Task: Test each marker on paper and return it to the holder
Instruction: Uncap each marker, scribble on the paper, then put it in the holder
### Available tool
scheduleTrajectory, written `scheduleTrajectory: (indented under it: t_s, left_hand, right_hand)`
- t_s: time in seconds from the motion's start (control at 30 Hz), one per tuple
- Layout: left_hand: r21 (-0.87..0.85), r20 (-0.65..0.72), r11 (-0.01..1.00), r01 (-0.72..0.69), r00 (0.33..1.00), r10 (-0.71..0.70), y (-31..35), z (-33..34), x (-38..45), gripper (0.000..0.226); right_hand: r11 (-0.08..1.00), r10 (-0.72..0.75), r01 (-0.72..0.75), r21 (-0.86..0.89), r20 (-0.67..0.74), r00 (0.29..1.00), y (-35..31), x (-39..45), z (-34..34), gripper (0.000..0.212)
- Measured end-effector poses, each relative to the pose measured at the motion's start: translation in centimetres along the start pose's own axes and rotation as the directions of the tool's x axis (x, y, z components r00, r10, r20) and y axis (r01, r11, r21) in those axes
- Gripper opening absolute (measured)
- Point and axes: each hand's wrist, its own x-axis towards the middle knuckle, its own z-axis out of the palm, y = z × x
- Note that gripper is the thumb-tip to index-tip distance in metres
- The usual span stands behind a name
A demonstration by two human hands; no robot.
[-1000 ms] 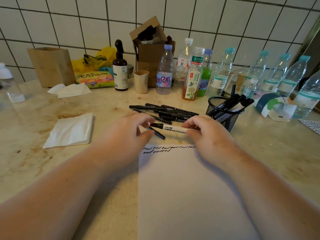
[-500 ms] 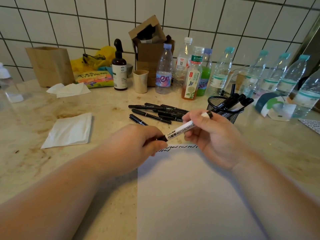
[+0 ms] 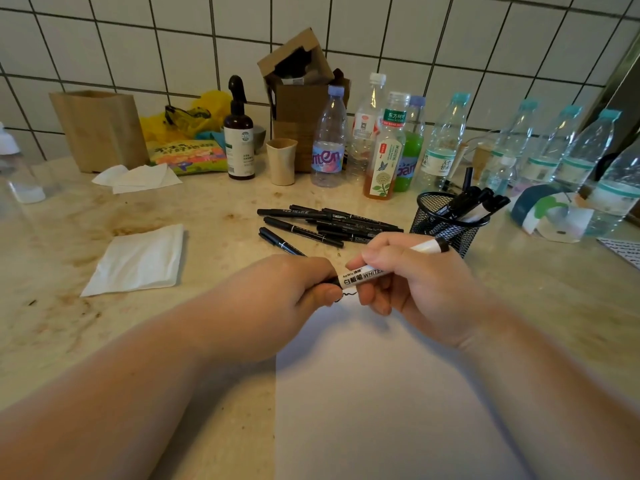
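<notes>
Centre frame: right hand [image 3: 412, 282] grips white marker [image 3: 367, 273] by its barrel, above top edge of paper [image 3: 381, 393]. Left hand [image 3: 291, 292] pinches its black cap end. Mesh holder [image 3: 446, 223] right of centre, upper.

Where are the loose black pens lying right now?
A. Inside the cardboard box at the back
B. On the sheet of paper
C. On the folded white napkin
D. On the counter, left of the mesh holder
D: the loose black pens lie in a heap on the bare counter, just left of the black mesh holder.
</notes>
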Motion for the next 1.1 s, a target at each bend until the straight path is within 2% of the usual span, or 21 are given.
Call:
scheduleTrajectory:
  t_s: [0.07, 0.13, 0.2, 0.27, 0.4, 0.5, 0.6, 0.7, 0.83, 1.1]
  left_hand:
    - [0.027, 0.038, 1.000, -0.015, 0.999, 0.014, -0.1, -0.2, -0.1, 0.025]
    - [0.040, 0.067, 0.999, -0.004, 0.998, 0.001, -0.6, -0.9, -0.3, 0.023]
    - [0.015, 0.053, 0.999, 0.051, 0.997, -0.052, -1.6, -1.7, -0.5, 0.022]
    - [0.001, 0.008, 0.995, 0.097, 0.995, -0.097, -2.3, -2.1, -0.4, 0.023]
    - [0.067, -0.038, 0.992, 0.107, 0.994, -0.104, -1.9, -1.0, 0.2, 0.021]
    - [0.107, -0.049, 0.987, 0.116, 0.993, -0.112, -2.1, -0.3, 0.4, 0.015]
    - [0.138, -0.067, 0.982, 0.132, 0.990, -0.123, -2.6, -0.1, 0.4, 0.011]
    - [0.152, -0.094, 0.978, 0.142, 0.987, -0.129, -3.0, 0.1, 0.4, 0.011]
    - [0.178, -0.104, 0.972, 0.154, 0.985, -0.137, -3.2, 0.2, 0.4, 0.008]
    - [0.172, -0.103, 0.972, 0.160, 0.984, -0.143, -3.5, 0.4, 0.5, 0.016]
  right_hand:
    - [0.998, -0.050, 0.050, -0.037, -0.012, 0.999, -0.1, 0.0, -0.1, 0.020]
    - [0.994, -0.107, 0.107, -0.006, -0.107, 0.989, -0.2, 0.0, -1.0, 0.021]
    - [0.983, -0.150, 0.171, 0.070, -0.234, 0.961, -0.5, 0.1, -2.5, 0.023]
    - [0.983, -0.130, 0.162, 0.090, -0.286, 0.949, -0.7, 0.3, -3.5, 0.026]
    - [0.997, 0.029, -0.048, -0.066, -0.264, 0.964, 0.1, 0.7, -2.4, 0.029]
    - [0.969, 0.044, -0.107, -0.222, -0.274, 0.961, 0.6, 0.5, -1.5, 0.023]
    - [0.949, 0.081, -0.164, -0.270, -0.295, 0.952, 0.9, 0.4, -1.1, 0.018]
    - [0.935, 0.097, -0.191, -0.300, -0.302, 0.948, 1.3, 0.6, -0.9, 0.015]
    - [0.920, 0.108, -0.206, -0.335, -0.288, 0.952, 1.7, 0.7, -0.8, 0.022]
    - [0.913, 0.114, -0.203, -0.355, -0.256, 0.960, 2.0, 0.8, -0.7, 0.020]
